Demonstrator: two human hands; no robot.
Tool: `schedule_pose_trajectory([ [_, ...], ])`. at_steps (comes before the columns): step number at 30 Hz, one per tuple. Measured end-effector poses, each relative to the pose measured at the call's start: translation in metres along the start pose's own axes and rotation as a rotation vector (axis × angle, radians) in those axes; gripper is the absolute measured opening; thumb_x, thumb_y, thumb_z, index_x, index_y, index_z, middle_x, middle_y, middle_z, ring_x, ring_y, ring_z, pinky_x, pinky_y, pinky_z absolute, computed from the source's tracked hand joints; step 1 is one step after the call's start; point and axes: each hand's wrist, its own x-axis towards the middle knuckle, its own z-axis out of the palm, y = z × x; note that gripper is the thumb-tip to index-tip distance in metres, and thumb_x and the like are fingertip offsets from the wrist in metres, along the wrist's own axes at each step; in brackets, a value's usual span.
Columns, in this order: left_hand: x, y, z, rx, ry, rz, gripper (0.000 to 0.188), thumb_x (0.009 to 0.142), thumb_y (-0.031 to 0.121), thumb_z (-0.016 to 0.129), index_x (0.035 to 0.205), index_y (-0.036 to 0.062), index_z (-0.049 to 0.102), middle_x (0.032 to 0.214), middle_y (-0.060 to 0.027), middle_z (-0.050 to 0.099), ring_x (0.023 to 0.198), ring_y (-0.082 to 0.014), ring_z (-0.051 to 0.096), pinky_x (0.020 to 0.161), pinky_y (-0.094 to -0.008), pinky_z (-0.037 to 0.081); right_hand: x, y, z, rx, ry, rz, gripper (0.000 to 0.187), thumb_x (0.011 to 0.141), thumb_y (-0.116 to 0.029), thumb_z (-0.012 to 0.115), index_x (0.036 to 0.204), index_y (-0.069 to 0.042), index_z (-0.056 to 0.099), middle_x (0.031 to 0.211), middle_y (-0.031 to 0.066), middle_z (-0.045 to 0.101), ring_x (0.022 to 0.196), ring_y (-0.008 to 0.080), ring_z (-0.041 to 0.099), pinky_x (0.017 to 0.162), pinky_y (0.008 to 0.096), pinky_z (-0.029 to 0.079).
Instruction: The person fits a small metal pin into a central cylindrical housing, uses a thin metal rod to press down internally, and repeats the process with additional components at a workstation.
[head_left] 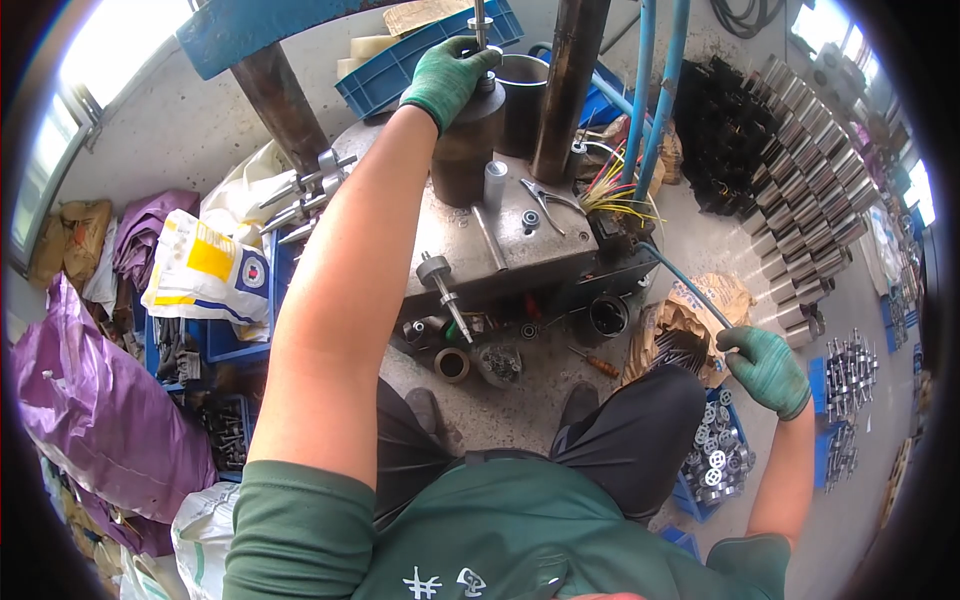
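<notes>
Head view: the left gloved hand (pixel 450 80), at the far centre, has its fingers curled about a metal shaft (pixel 480 24), upright above a dark cylinder (pixel 467 150) on the metal table (pixel 455 228). The right gloved hand (pixel 768 372), at right, is closed around the near end of a blue lever (pixel 688 288). Pliers (pixel 547 203) lie right of the cylinder.

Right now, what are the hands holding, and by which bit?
The right hand grips the blue rod by its near end. The left hand is at the upright metal shaft, but its exact hold is hidden.
</notes>
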Motion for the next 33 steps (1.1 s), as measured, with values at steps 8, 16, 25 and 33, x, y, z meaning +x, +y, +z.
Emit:
schedule_pose_trajectory([
  [8,0.002,-0.006,-0.003,0.045,0.007,0.023,0.04,0.097,0.024,0.083,0.129,0.0023,0.073,0.106,-0.0044,0.078,0.09,-0.011,0.072,0.085,-0.0272,0.061,0.001,0.005,0.001,0.02,-0.101,-0.048,0.032,0.092,-0.016,0.062,0.116,0.0,0.076,0.11,0.0227,0.076,0.104,0.0398,0.073,0.097,0.0457,0.057],
  [16,-0.003,0.002,-0.001,0.033,-0.017,-0.002,0.04,0.097,0.025,0.083,0.128,0.0017,0.073,0.105,-0.0046,0.078,0.09,-0.0112,0.073,0.085,-0.0272,0.061,0.002,0.011,0.003,-0.035,-0.104,-0.089,0.025,0.091,-0.011,0.062,0.109,-0.002,0.077,0.107,0.0208,0.077,0.101,0.0368,0.075,0.092,0.0434,0.059],
  [25,-0.005,0.005,-0.003,0.027,-0.017,-0.022,0.039,0.098,0.023,0.082,0.128,0.0017,0.072,0.103,-0.0047,0.077,0.088,-0.01,0.072,0.083,-0.0257,0.062,0.005,0.005,-0.002,-0.045,-0.096,-0.061,0.029,0.091,-0.014,0.061,0.11,-0.002,0.077,0.107,0.0213,0.077,0.102,0.0391,0.074,0.094,0.045,0.058],
  [33,-0.004,0.005,-0.005,0.075,-0.021,-0.012,0.039,0.098,0.025,0.083,0.128,0.0034,0.073,0.101,-0.0037,0.077,0.086,-0.0091,0.071,0.082,-0.0264,0.061,0.005,-0.006,-0.005,-0.038,-0.11,0.013,0.031,0.093,-0.015,0.06,0.114,-0.001,0.077,0.112,0.0212,0.076,0.105,0.0389,0.073,0.097,0.0464,0.057],
])
